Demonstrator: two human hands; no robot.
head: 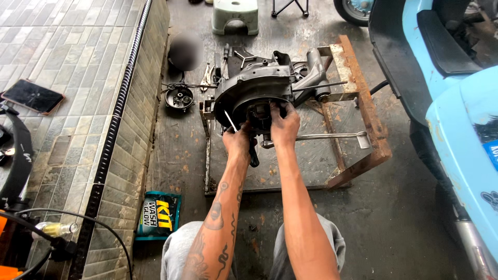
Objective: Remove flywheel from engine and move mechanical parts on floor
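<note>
A greasy grey scooter engine (270, 85) sits on a rusty metal-and-wood stand (358, 103) on the concrete floor. Both my hands reach into its round open housing. My left hand (237, 139) grips a dark-handled tool whose thin silver shaft (231, 121) points up into the housing. My right hand (285, 126) is closed on a dark metal part (261, 115) at the centre of the housing. My knees in grey shorts show at the bottom edge.
A small round engine part (179, 97) and pliers (208, 77) lie left of the engine. A green pouch (158, 214) rests by the tiled step, with a phone (32, 96) on the tiles. A light blue scooter (456, 114) stands right; a green stool (235, 16) behind.
</note>
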